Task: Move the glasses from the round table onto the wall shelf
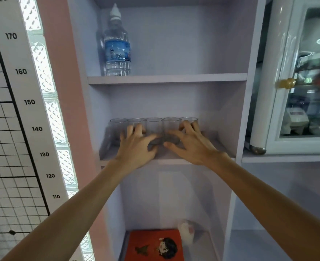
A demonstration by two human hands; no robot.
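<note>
So the five clear, straight-sided drinking glasses are all up on the middle board of the pale lilac wall shelf, lined up in a tidy row side by side, rims level, upright, pushed toward the back. They look like they're touching or as good as touching each other.

Both bare hands are reached in over that board. The left hand sits in front of the second glass from the left, fingers spread wide and the tips resting against the lower part of the glass, thumb angled toward the middle. The right hand mirrors it at the other end, fingers also splayed, tips up against the rightmost glass, thumb pointing inward. Neither hand is actually wrapped around anything; it's open palms and loose fingers.

On the board above there's a clear plastic water bottle with a blue label standing at the left. Down at the bottom of the shelf lies an orange-red flat box with a cartoon figure. To the left there's a white height chart with black numbers, and to the right a white glass-door cabinet with a gold knob.
</note>
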